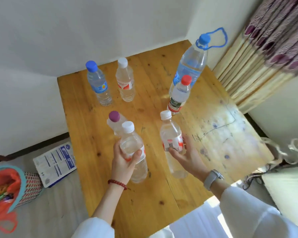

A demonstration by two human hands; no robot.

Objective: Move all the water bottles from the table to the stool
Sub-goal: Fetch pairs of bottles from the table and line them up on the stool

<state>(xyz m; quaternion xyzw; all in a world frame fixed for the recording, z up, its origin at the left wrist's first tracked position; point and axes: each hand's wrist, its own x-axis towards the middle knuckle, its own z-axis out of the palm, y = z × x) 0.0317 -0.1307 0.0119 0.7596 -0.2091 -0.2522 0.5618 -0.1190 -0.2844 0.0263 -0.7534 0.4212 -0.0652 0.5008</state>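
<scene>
Several water bottles stand on a wooden table (pixel 96 169). My left hand (pixel 122 162) grips a white-capped bottle (pixel 134 145) near the table's front. My right hand (pixel 184 155) wraps around another white-capped bottle (pixel 172 138) with a red and white label. Just behind the left-hand bottle stands a purple-capped bottle (pixel 114 119). Farther back are a blue-capped bottle (pixel 98 83), a white-capped bottle (pixel 125 79), a red-capped bottle (pixel 179 95) and a large blue-capped bottle (pixel 191 64) with a blue carry loop. No stool is in view.
A woven basket (pixel 29 188) lined with an orange bag sits on the floor at the left, next to a blue and white carton (pixel 56 162). A patterned curtain (pixel 279 31) hangs at the right. Walls close the table's back and left.
</scene>
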